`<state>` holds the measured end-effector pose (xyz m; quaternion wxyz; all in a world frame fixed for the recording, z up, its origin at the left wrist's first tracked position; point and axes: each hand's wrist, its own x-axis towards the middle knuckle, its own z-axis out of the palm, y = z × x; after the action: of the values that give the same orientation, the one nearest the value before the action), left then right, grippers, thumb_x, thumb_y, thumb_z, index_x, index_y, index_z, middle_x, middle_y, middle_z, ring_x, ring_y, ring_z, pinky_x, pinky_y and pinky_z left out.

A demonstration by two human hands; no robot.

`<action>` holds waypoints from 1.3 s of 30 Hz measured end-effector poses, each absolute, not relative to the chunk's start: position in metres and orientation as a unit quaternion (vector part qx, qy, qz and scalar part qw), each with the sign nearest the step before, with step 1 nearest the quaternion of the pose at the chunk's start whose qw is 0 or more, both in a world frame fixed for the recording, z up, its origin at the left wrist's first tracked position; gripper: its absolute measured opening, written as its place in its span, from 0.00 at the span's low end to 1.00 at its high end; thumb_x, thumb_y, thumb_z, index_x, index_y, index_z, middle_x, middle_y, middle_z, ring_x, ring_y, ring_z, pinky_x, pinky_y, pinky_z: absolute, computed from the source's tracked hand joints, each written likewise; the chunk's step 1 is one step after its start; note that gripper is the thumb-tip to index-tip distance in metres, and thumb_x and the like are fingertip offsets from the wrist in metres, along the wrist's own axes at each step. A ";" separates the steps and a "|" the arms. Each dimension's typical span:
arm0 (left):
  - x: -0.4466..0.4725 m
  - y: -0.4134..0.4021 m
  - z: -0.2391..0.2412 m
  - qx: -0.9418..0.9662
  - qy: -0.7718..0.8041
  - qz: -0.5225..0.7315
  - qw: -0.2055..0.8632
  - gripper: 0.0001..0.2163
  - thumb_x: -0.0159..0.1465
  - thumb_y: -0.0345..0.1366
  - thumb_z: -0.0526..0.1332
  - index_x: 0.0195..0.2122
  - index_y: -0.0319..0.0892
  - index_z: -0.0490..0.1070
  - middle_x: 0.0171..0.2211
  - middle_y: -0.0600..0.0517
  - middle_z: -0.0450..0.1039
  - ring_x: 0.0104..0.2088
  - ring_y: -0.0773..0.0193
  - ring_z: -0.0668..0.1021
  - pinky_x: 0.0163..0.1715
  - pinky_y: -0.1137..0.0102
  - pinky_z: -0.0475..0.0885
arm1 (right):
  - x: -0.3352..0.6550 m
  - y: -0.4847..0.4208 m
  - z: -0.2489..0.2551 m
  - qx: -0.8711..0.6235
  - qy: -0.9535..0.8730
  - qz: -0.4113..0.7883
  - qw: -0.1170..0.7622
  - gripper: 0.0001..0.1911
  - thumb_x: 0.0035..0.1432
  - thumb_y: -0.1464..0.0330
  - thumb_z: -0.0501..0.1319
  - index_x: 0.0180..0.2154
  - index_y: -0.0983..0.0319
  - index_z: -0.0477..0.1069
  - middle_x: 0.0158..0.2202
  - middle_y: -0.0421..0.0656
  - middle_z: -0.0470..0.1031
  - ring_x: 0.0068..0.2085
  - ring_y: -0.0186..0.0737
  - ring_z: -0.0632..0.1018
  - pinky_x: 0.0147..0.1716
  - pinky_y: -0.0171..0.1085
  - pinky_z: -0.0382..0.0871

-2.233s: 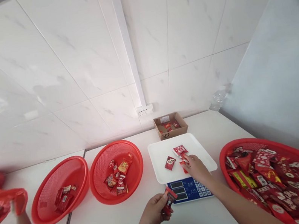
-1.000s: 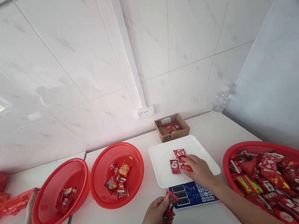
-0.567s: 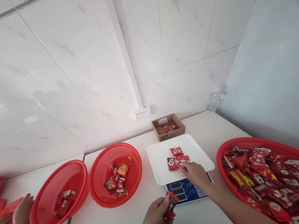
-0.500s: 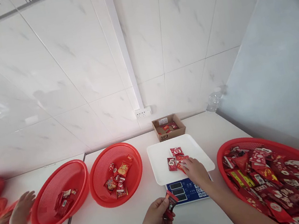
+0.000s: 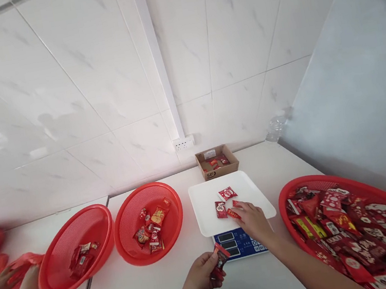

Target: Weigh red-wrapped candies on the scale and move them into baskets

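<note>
Since half a second earlier, the upper packet [image 5: 227,193] on the white tray [image 5: 204,197] had turned to a slant, and a co-worker's hand [image 5: 31,279], raised at the rim of the leftmost basket [image 5: 57,251] before, was now at a red bag [image 5: 30,258]. We held our left hand [image 5: 200,277] closed round a dark red packet with a brighter end [image 5: 221,257], just in front of the blue panel [image 5: 242,242] of the scale. We had our right hand [image 5: 253,221] over the tray, its fingers drawn close together at a small red packet [image 5: 233,213]; we could not tell whether they gripped it or only touched it. Another bit of red wrapper showed partly hidden behind those fingers. Just left of them lay a maroon packet [image 5: 220,209], flat on the tray. To our right we saw the large basket [image 5: 282,207] heaped with red packets, and to our left the middle basket [image 5: 129,224], with a few inside. Behind the tray stood a cardboard box [image 5: 222,171] holding more packets, and a clear bottle [image 5: 276,127] stood near the wall.
</note>
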<state>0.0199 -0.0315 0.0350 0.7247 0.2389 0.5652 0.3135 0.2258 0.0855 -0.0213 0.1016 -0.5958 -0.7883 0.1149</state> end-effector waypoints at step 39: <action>0.011 -0.034 0.028 0.226 0.571 0.325 0.719 0.26 0.47 0.58 0.63 0.34 0.37 0.67 0.22 0.53 0.69 0.22 0.72 0.66 0.26 0.73 0.58 | 0.197 0.106 -0.027 -0.588 -0.789 0.089 0.158 0.19 0.59 0.62 0.50 0.49 0.55 0.70 0.51 0.47 0.68 0.51 0.48 0.66 0.44 0.45 0.61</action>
<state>0.0113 -0.0337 0.0283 0.7190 0.2256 0.5712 0.3252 0.1973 0.1055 -0.0272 0.1576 -0.5875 -0.7888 0.0885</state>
